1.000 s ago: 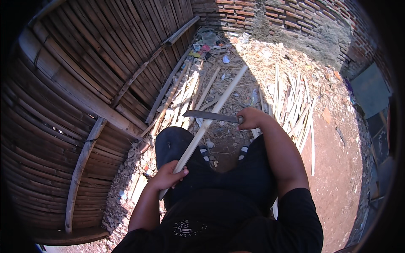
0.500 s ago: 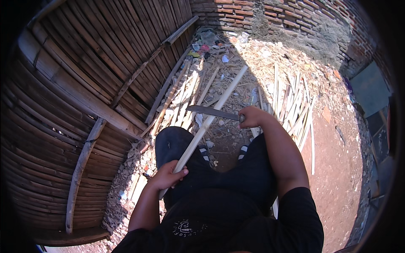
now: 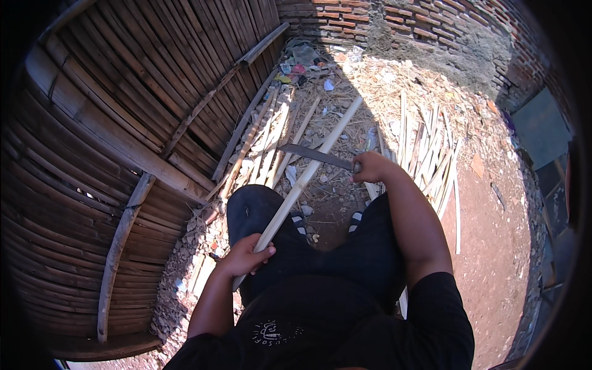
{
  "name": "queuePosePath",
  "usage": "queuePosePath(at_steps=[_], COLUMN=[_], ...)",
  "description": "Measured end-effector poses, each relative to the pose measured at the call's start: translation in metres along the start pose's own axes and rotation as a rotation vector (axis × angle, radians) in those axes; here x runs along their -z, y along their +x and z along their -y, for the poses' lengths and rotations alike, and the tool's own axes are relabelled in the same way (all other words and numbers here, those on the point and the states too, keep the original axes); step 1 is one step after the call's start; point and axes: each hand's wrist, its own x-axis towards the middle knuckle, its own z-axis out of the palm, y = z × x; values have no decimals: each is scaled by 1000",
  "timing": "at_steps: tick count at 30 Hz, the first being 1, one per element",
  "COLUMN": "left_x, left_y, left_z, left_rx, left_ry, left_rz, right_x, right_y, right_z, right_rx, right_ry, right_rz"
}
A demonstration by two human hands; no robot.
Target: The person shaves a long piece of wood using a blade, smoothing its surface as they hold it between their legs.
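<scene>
A long pale bamboo strip (image 3: pixel 290 201) slants up and away from my lap, its far end over the littered ground. My left hand (image 3: pixel 248 255) is closed round its near end, thumb on top, beside my left thigh. My right hand (image 3: pixel 369 168) grips the handle of a machete (image 3: pixel 320 156), most of the handle being hidden by the fingers. The dark blade points left and lies across the strip beyond my knees. Whether its edge bites into the strip I cannot tell.
Split bamboo strips (image 3: pixel 425 154) lie heaped at the right, and more strips (image 3: pixel 266 139) lie at the left. A bamboo-slat wall (image 3: pixel 142 74) stands close on my left. Beyond the rubbish-strewn ground rises a brick wall (image 3: pixel 419 24). My sandalled feet (image 3: pixel 355 222) rest between the piles.
The machete has slid a little farther up the strip, away from me, with a slight shift to the right. My left hand and the strip have stayed in place.
</scene>
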Motion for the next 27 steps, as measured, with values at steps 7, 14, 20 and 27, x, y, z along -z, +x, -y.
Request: queuePosePath(at_steps=[7, 14, 20, 27], left_x=[0, 0, -1, 0], left_y=[0, 0, -1, 1], left_z=[0, -1, -2, 2], left_rx=[1, 4, 5, 1], left_ry=[-1, 9, 11, -6], left_rz=[-7, 2, -7, -5], right_x=[-5, -2, -4, -7], right_y=[3, 0, 0, 3], right_z=[5, 4, 1, 7], right_rx=[110, 28, 79, 108], right_ry=[-33, -48, -45, -52], right_rz=[44, 9, -16, 21])
